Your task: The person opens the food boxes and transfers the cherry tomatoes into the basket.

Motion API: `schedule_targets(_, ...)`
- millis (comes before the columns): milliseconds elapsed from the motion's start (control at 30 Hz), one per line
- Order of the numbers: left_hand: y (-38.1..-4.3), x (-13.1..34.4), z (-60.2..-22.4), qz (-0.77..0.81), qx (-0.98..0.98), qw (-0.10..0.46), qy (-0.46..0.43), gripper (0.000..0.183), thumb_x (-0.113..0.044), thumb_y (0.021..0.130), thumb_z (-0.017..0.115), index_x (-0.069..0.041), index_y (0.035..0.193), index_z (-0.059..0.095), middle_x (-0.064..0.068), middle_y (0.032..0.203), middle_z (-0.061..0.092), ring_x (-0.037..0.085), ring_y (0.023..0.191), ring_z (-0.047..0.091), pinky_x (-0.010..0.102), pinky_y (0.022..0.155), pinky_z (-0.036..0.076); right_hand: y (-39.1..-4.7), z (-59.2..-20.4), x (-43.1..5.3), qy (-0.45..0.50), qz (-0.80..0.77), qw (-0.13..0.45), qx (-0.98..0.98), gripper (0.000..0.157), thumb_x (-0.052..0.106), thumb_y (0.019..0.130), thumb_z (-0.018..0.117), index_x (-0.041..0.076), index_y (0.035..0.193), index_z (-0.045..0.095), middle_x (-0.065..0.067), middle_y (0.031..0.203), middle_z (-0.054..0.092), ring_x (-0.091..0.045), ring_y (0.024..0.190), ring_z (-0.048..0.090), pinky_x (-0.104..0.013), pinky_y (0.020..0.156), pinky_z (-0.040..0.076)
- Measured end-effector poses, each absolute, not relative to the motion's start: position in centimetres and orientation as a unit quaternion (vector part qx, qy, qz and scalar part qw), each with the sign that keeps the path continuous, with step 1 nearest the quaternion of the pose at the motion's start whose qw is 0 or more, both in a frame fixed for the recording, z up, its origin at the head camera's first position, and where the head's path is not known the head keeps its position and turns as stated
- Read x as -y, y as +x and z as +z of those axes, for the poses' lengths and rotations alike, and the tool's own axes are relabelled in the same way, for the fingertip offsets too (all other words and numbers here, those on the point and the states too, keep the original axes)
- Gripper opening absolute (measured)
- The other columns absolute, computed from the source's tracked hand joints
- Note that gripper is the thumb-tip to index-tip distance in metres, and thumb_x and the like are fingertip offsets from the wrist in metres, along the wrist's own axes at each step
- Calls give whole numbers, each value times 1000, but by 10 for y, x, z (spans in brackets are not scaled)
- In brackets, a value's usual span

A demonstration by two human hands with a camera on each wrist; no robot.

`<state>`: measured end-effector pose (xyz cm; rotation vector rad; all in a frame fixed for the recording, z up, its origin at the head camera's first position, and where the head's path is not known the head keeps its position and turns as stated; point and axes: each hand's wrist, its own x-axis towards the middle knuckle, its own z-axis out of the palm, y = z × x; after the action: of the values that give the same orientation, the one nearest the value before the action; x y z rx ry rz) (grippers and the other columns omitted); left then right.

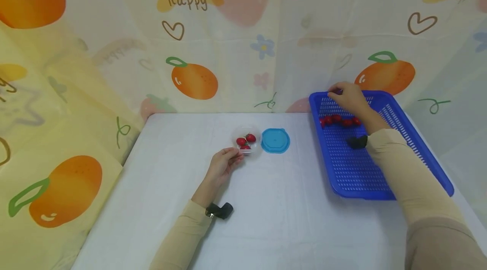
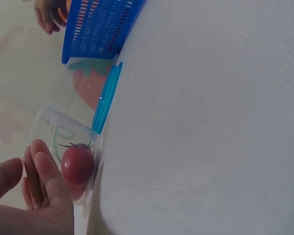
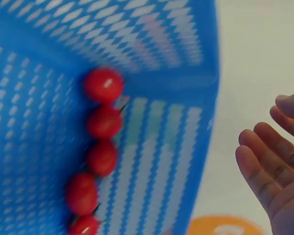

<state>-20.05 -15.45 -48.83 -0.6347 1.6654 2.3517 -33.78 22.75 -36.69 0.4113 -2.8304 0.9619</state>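
Observation:
A small clear plastic tub (image 1: 256, 145) stands on the table with several red cherry tomatoes (image 1: 241, 141) inside. My left hand (image 1: 222, 166) is at its near side, fingers against the wall. In the left wrist view, a gap shows between the thumb and the fingers (image 2: 51, 178). Just right of the tub lies a blue lid (image 1: 275, 140). Over the far rim of the blue basket (image 1: 325, 151) is my right hand (image 1: 349, 97); in the right wrist view its fingers are slightly bent and hold nothing. Several cherry tomatoes (image 3: 104, 121) lie in a row along the basket's far wall.
A white cloth covers the table (image 1: 281, 219). Behind and to the left hangs a fabric sheet (image 1: 232, 63) printed with oranges and hearts. The basket takes up the table's right side, its far end close to the sheet.

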Motion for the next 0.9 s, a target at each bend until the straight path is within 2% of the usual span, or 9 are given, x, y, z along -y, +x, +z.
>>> schedule_targets(367,-199,155,-487,789,-568,102,-213,27,-13,97,59,0,120,55,7,100,69,11,86,69,20,80,59,-339,-350,-165,220,299,42,928,24,9,93,57,-8,107,66,-27,103,66,-39,93,61,-52,86,51)
schedule_targets(667,-198,155,-488,784,-574,104,-214,27,-14,96,59,-1,120,55,7,102,69,11,87,69,20,81,58,-329,-350,-119,260,272,-11,926,27,11,93,59,-6,113,66,-23,104,66,-34,95,60,-47,87,53)
schedule_targets(900,-198,155,-488,786,-572,103,-210,27,-13,97,59,-1,120,55,4,96,69,10,86,69,20,81,58,-323,-353,-90,264,255,-61,928,30,16,95,60,0,120,64,-18,110,65,-31,101,60,-43,88,55)
